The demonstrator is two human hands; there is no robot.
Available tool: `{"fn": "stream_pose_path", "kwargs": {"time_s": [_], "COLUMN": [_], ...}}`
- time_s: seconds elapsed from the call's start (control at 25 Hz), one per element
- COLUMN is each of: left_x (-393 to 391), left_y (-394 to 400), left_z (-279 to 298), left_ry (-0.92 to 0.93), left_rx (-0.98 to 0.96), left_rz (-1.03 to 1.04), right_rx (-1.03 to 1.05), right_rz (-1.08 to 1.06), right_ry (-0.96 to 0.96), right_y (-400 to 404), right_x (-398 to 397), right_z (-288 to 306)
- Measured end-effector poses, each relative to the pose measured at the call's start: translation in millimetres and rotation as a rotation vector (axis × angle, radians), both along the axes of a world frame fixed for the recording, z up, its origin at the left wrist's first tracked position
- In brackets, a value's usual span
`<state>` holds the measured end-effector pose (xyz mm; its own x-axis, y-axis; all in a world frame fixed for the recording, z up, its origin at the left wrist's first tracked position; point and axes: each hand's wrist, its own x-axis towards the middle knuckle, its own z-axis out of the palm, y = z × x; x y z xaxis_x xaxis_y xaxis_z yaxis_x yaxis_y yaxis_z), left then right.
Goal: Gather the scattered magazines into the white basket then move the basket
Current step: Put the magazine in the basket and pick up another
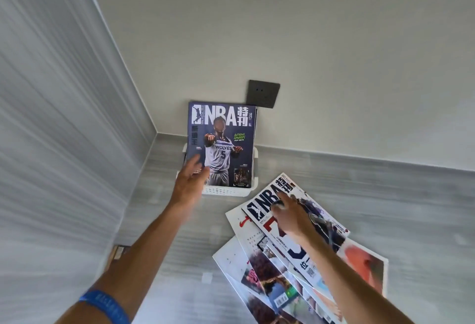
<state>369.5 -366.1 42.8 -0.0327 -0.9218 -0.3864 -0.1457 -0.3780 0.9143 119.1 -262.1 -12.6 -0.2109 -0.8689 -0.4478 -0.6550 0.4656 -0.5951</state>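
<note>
A dark blue NBA magazine point(226, 133) stands upright in the white basket point(226, 191) against the far wall, with at least one more behind it. My left hand point(190, 177) rests against its lower left corner, fingers spread. To the right, several magazines lie fanned on the grey surface. The top one is a white NBA magazine point(267, 201), and my right hand point(289, 214) presses down on its cover with fingers bent. Whether that hand grips the magazine or only touches it is unclear.
A dark wall socket point(262, 93) sits just above and right of the basket. Grey panelled wall point(64, 118) runs along the left, meeting the white wall at the corner. A small wooden object point(117, 253) shows by the left wall.
</note>
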Motion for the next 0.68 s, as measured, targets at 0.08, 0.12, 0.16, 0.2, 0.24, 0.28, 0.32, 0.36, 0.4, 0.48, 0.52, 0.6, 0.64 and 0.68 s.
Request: {"fn": "stream_pose_path", "kwargs": {"time_s": [0.08, 0.12, 0.16, 0.2, 0.24, 0.28, 0.32, 0.36, 0.4, 0.48, 0.52, 0.6, 0.64, 0.68], "left_x": [-23, -31, -43, -56, -66, -76, -88, -98, -108, -124, -133, -147, -156, -169], "left_y": [50, 75, 99, 121, 138, 153, 166, 176, 184, 194, 197, 204, 205, 207], "left_z": [-26, -40, -52, -63, -71, -74, -75, -75, -72, -66, -61, -53, -46, -34], "left_ry": [-0.011, -0.04, -0.083, -0.124, -0.158, -0.169, -0.18, -0.198, -0.229, -0.307, -0.332, -0.316, -0.256, -0.165], "left_rx": [0.108, 0.16, 0.195, 0.216, 0.23, 0.242, 0.244, 0.233, 0.217, 0.197, 0.191, 0.193, 0.199, 0.215], "left_rz": [-0.102, -0.164, -0.224, -0.275, -0.304, -0.314, -0.321, -0.327, -0.329, -0.285, -0.219, -0.12, -0.119, -0.161], "right_rx": [0.196, 0.217, 0.186, 0.135, 0.101, 0.092, 0.092, 0.069, 0.024, -0.091, -0.13, -0.207, -0.265, -0.334], "right_rz": [0.138, 0.188, 0.2, 0.188, 0.182, 0.205, 0.24, 0.274, 0.298, 0.331, 0.331, 0.28, 0.242, 0.193], "right_ry": [0.309, 0.441, 0.52, 0.553, 0.567, 0.591, 0.609, 0.617, 0.604, 0.517, 0.481, 0.421, 0.393, 0.348], "right_y": [64, 90, 111, 127, 137, 146, 155, 161, 166, 174, 175, 172, 171, 171], "right_x": [-10, -7, -7, -6, -4, -2, -2, -4, -10, -28, -39, -58, -66, -75], "right_z": [-41, -57, -69, -76, -78, -77, -73, -68, -62, -45, -37, -17, -8, 3]}}
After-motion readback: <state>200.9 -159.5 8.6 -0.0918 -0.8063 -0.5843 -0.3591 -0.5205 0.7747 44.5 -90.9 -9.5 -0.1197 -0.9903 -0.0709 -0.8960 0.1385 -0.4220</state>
